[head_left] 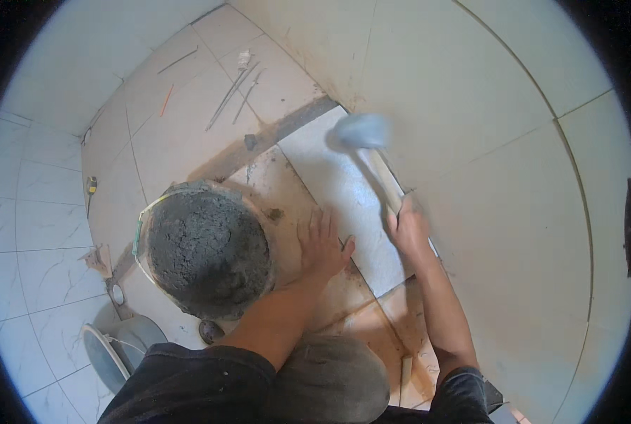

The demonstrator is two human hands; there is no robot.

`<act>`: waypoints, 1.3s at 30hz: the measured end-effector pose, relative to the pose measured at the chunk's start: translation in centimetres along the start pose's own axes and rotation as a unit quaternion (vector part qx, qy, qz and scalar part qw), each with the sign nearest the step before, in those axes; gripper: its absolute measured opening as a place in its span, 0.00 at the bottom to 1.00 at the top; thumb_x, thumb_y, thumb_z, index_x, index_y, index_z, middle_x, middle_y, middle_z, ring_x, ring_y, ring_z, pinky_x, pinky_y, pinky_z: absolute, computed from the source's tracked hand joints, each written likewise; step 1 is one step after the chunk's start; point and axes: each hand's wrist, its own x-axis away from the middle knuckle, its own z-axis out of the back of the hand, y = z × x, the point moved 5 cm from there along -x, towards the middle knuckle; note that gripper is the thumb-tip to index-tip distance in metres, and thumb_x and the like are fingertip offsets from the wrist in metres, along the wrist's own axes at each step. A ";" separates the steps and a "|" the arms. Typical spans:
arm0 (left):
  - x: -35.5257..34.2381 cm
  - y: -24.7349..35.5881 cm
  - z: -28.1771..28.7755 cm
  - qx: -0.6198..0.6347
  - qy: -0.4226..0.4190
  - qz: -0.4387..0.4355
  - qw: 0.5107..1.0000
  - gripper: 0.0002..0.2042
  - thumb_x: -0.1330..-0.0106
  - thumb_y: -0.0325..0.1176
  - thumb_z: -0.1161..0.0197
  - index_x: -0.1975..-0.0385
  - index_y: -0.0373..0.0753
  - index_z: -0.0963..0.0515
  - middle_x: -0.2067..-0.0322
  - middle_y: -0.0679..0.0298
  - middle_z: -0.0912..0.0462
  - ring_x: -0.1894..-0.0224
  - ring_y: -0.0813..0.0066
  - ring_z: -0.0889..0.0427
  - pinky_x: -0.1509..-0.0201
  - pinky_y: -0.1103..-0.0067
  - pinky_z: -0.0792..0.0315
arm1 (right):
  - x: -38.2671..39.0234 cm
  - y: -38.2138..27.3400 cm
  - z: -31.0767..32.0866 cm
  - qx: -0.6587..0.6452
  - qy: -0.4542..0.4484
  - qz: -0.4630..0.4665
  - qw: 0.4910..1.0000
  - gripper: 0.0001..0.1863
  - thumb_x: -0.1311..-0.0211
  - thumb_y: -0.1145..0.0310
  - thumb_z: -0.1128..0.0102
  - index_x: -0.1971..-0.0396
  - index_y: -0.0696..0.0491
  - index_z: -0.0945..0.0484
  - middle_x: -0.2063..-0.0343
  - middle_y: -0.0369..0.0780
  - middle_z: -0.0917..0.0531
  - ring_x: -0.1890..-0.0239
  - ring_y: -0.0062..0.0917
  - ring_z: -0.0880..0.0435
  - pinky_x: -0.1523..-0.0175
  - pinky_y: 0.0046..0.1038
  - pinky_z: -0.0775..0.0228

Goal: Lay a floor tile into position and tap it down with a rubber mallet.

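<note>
My right hand [409, 227] is wrapped round the wooden handle of a mallet [381, 173]. Its grey head, smeared by motion, is over the far end of a pale floor tile [336, 177] beside the wall. Flat and with fingers spread, my left hand [324, 244] rests at the left edge of that tile, its thumb reaching toward it. To the left of this hand stands a bucket [140, 244] heaped with dark grey mortar [206, 247].
Thin rods [232, 95] and an orange stick [166, 100] lie on the far floor. A tape measure [91, 186] is by the left wall. At lower left a grey bucket [107, 353] lies tipped. A wall [499, 191] rises close on the right.
</note>
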 end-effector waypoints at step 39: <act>0.0 -0.4 0.4 0.003 -0.013 0.004 1.000 0.41 0.29 0.60 0.57 0.23 0.38 0.54 0.22 0.63 0.62 0.21 0.57 0.62 0.24 0.47 0.66 | 0.3 -0.7 0.4 -0.028 0.047 0.021 0.998 0.17 0.33 0.62 0.40 0.57 0.60 0.31 0.78 0.54 0.19 0.74 0.53 0.17 0.69 0.49 0.27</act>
